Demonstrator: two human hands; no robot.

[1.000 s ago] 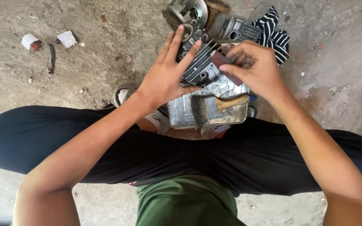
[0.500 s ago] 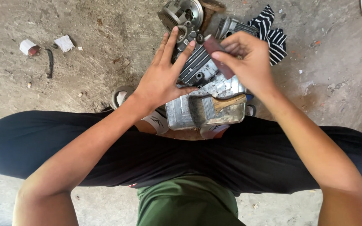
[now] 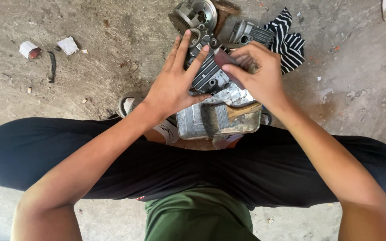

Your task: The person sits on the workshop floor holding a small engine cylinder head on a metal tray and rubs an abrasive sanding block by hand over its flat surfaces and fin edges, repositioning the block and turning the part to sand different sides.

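Concrete floor (image 3: 90,53): fills the frame behind you, grey and stained.

Your legs (image 3: 264,169): black trousers, crossing the middle of the frame; green shirt at bottom centre, cut off by the lower edge.

Metal tray (image 3: 193,122): rectangular, dull silver, centre frame just above your legs; a flat brush (image 3: 222,117) with a wooden handle lies in it.

Finned engine part (image 3: 211,76): dark grey, ribbed, upper centre, over the tray's far edge. Your left hand (image 3: 175,85) lies flat on it, fingers spread and straight, gripping nothing. Your right hand (image 3: 260,76) has its fingers pinched shut on a small dark reddish-brown sheet (image 3: 223,58) set against the fins; what the sheet is made of is hard to make out.

Striped cloth (image 3: 289,42): black and white, upper right, crumpled.

Round toothed metal part (image 3: 195,14): top centre, partly cut off.

Second finned casting (image 3: 246,33): partly hidden behind your right hand.

Small white carton (image 3: 30,49): upper left, open reddish end; crumpled white scrap (image 3: 69,45) just beside it.
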